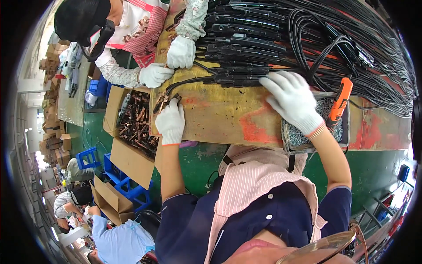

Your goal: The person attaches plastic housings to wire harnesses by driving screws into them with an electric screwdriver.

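My left hand [171, 122], in a white knit glove, is closed on a copper-coloured clamp [163, 103] near the table's left edge. Black cables [189, 81] run from the clamp to a long black plastic housing [241, 75]. Over the right end of that housing lies my right hand [292, 99], also gloved, with its fingers stretched out and slightly blurred. Whether its fingertips press on the housing is hard to see. Beyond it, more black housings [246, 42] lie in a row.
A screw tray [290, 134] stands by my right wrist, an orange-and-black handheld tool [340, 101] lying across it. Black cables [373, 53] cover the far right. A co-worker's gloved hands [169, 64] work at the table's left edge. Below is a cardboard box [132, 160] of copper clamps.
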